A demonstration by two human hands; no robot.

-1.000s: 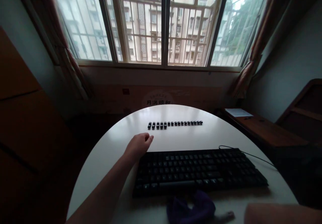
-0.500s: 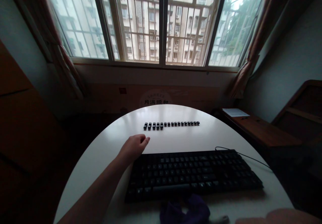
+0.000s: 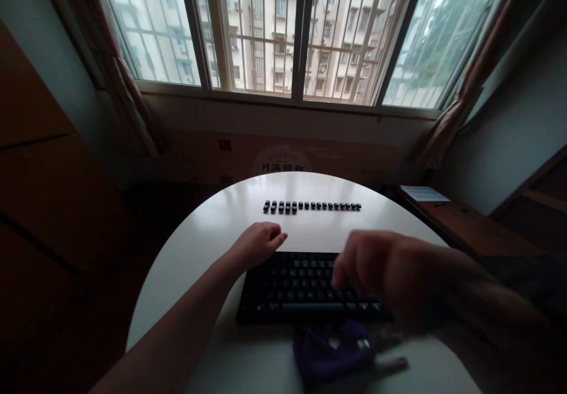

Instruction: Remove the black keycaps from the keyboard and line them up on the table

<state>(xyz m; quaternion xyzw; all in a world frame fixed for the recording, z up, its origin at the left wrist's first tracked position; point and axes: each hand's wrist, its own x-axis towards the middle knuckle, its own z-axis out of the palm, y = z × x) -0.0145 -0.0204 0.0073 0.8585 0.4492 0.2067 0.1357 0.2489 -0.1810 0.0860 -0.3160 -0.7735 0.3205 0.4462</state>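
My left hand (image 3: 261, 244) is closed, with its fingers curled, at the upper left corner of a black keyboard (image 3: 310, 308). What those fingers hold, if anything, is hidden. Over the keyboard's right half hangs my right hand (image 3: 381, 264), blurred, its fingers bent and pointing down; I cannot make out anything in them. The hand and forearm cover the right end of the keyboard. Beyond my left hand, small black keycaps (image 3: 281, 207) stand in two short rows, and a longer single row of keycaps (image 3: 330, 206) runs on to the right.
A purple cloth or pouch (image 3: 330, 352) lies before the keyboard, beside a small dark stick-like object (image 3: 390, 366). The round white table (image 3: 212, 228) has its curved edge at the far side. To the right, a wooden bench (image 3: 469, 222) bears a paper sheet (image 3: 423, 194).
My right hand has come in from the lower right edge to above the keyboard. The camera view has tilted down and shifted left. My left hand stays closed by the keyboard's corner.
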